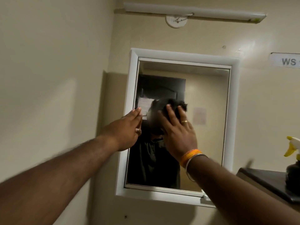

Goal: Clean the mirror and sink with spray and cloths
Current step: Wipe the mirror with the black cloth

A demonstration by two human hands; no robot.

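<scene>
A white-framed mirror (209, 98) hangs on the beige wall in front of me. My right hand (177, 132) lies flat against the glass near its middle and presses a dark cloth (177, 105) onto it; the cloth shows above the fingertips. My left hand (128, 130) rests with straight fingers on the mirror's left edge, holding nothing. A spray bottle (293, 153) with a yellow trigger stands on a dark shelf at the far right. The sink is out of view.
A dark shelf (263, 179) juts out at the right, below mirror height. A tube light (191, 11) runs along the wall above. A white label (285, 60) is fixed to the wall at the upper right. The side wall stands close on the left.
</scene>
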